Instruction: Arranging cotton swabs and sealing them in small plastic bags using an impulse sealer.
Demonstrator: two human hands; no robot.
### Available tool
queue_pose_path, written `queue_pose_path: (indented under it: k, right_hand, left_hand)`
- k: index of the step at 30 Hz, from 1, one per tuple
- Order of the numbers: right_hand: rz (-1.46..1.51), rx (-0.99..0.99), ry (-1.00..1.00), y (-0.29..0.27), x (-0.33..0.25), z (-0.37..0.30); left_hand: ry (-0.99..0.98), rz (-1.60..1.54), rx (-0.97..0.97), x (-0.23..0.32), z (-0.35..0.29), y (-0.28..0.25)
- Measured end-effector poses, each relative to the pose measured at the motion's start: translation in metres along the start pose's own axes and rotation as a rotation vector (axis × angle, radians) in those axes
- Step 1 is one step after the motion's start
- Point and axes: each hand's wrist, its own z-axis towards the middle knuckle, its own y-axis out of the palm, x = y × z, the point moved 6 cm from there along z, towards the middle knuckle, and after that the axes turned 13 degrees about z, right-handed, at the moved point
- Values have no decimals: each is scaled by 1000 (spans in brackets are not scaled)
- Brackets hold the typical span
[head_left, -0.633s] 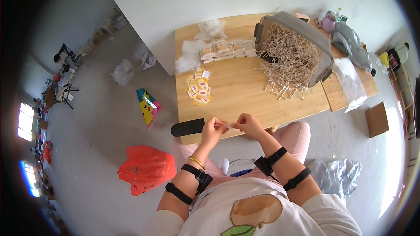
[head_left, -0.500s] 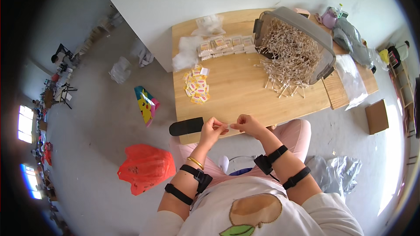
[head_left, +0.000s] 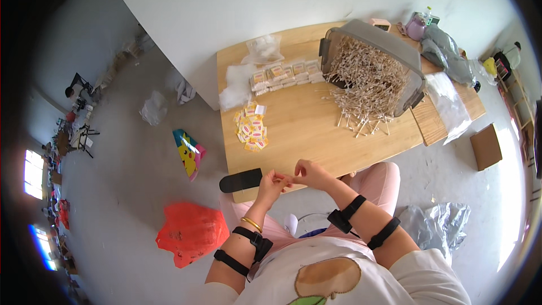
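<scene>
Close together over the table's near edge, my left hand (head_left: 273,186) and my right hand (head_left: 311,174) both have their fingers pinched, fingertips meeting. Whatever lies between them is too small to make out. Just left of my left hand, a black flat strip (head_left: 240,181) with a rounded end rests on the wooden table (head_left: 316,130). Beyond it is a spread of small yellow-and-white cards (head_left: 252,130). Packed cotton swabs (head_left: 285,75) stand in rows farther back. At the right, loose cotton swabs (head_left: 367,76) spill from a tipped grey plastic bin (head_left: 389,40).
Clear plastic bags (head_left: 263,49) lie at the table's back left. A clear plastic sheet (head_left: 447,99) covers part of the right side. On the floor are a red bag (head_left: 192,231), a cardboard box (head_left: 486,147) and silvery plastic (head_left: 435,226).
The view has tipped slightly, so table and hands sit lower in the picture. My hands remain together at the table edge, fingers still pinched.
</scene>
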Motion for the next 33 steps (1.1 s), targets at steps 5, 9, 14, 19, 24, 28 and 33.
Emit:
queue_pose_path:
  k: [5,9,14,19,24,28,33]
  right_hand:
    - [-82,-138,27,8,8,0]
    - [-157,-48,-29,6,-13,-14]
    - [-48,95,-171,-8,-35,-25]
    - [236,129,-154,-32,-66,-44]
    - [474,182,-175,-50,-94,-48]
    - [451,220,-199,-64,-108,-51]
    - [496,261,-162,-64,-110,-50]
  left_hand:
    - [-1,98,-18,1,-6,7]
    - [-15,122,86,3,-12,5]
    - [110,3,126,15,-21,-3]
    - [189,99,16,78,-49,11]
    - [213,25,-112,91,-54,23]
    - [252,-134,-179,115,-65,23]
    - [209,-188,-230,129,-77,21]
